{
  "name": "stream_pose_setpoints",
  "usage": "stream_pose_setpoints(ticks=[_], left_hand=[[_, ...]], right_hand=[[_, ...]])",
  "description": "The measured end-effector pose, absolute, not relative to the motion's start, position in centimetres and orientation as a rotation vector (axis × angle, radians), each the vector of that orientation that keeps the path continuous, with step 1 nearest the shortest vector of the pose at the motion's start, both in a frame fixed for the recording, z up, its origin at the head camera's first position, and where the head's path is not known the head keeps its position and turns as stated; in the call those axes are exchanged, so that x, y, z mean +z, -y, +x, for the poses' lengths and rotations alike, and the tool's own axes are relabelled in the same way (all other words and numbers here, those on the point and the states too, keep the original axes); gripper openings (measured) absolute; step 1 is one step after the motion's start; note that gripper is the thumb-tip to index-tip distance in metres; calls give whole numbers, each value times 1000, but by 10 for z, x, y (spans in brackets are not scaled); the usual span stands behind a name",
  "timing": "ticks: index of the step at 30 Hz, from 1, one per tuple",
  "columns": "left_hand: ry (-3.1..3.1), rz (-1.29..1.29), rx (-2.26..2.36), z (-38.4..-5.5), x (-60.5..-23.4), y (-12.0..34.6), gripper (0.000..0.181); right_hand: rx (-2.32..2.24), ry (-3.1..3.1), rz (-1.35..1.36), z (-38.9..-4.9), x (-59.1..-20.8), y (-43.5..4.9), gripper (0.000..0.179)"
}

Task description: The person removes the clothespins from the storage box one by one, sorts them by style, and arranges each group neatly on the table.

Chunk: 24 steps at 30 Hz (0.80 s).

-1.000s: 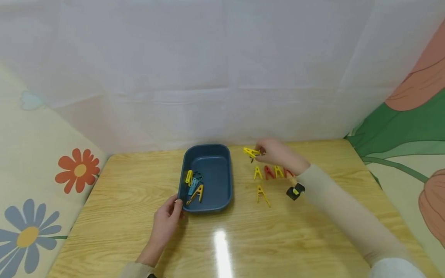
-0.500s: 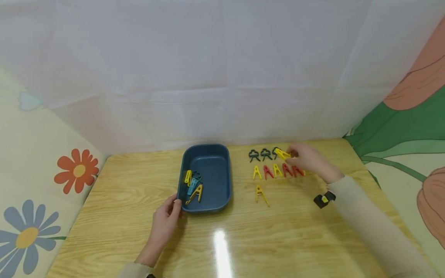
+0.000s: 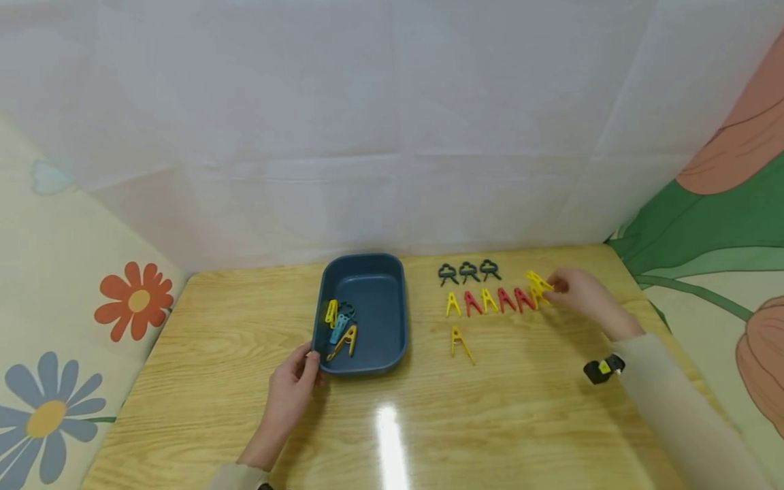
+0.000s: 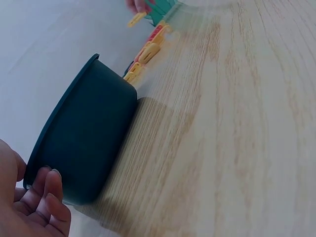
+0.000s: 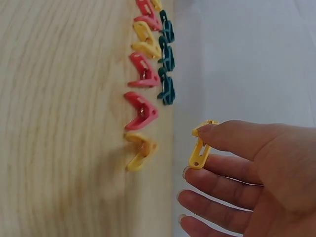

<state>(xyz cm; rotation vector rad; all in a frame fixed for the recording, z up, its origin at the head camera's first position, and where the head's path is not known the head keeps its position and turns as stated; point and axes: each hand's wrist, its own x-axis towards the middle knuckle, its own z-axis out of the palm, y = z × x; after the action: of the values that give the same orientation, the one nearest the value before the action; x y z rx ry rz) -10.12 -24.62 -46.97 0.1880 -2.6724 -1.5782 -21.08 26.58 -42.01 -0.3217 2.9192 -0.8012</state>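
Observation:
My right hand [image 3: 584, 299] pinches a yellow clothespin [image 5: 200, 155] between thumb and index finger. It is raised at the right end of a row of red and yellow clothespins, just over the last yellow clothespin [image 5: 141, 150]. With thumb and fingers, my left hand [image 3: 292, 384] grips the near left corner of a dark blue tub [image 4: 89, 123], which stands on the table. Inside the tub, on the left, lie a yellow clothespin [image 3: 331, 312], a light blue clothespin [image 3: 339, 329], a dark clip [image 3: 348, 310] and an orange-yellow clothespin [image 3: 351, 336].
Behind the row lie three dark green clips [image 3: 468, 271]. A longer orange-yellow clothespin [image 3: 456, 335] lies in front of it. The wooden table [image 3: 490, 422] meets a white cloth backdrop [image 3: 392, 170] at its far edge.
Holding the yellow clothespin, my right hand has moved rightward, past the dark green clips to the right end of the row. My left hand has stayed on the tub.

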Motion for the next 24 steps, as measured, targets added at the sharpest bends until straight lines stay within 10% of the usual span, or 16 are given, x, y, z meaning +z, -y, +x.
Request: stream_pose_setpoints(ticks=[24], left_hand=[[2642,181,-1598,-101,-469,245,40]], right_hand=[[-801,-2972,-49,-207,-465,-285,39]])
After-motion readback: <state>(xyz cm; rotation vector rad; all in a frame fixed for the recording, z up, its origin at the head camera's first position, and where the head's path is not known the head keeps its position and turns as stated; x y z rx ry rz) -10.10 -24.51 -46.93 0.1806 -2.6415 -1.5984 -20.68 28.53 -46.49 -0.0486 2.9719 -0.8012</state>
